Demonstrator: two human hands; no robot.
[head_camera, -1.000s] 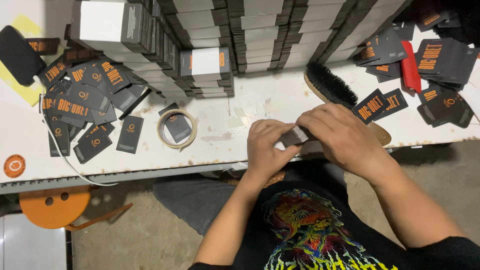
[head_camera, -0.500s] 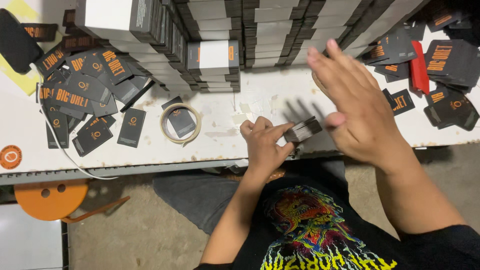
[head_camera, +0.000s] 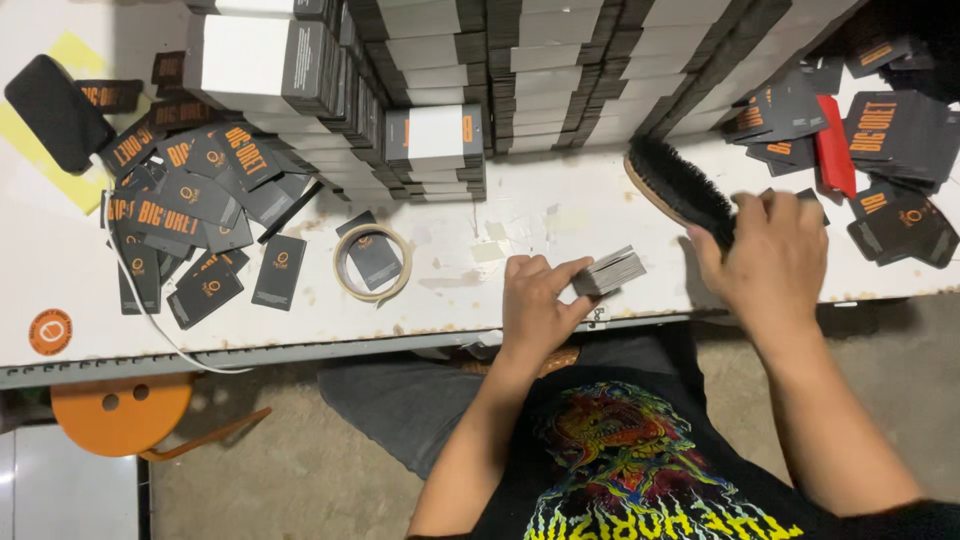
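The left hand (head_camera: 535, 305) pinches a small stack of dark cards (head_camera: 608, 271) at its near end, resting it on the white tabletop (head_camera: 560, 215) near the front edge. The right hand (head_camera: 775, 255) closes around the brush (head_camera: 680, 185) just beside it. The stack looks light, stiff together, but prone to sliding apart; gripping both long edges seems safest. Its long axis runs left to right, tilted slightly up toward the brush.

black graphic t-shirt, dark trousers, bare forearms
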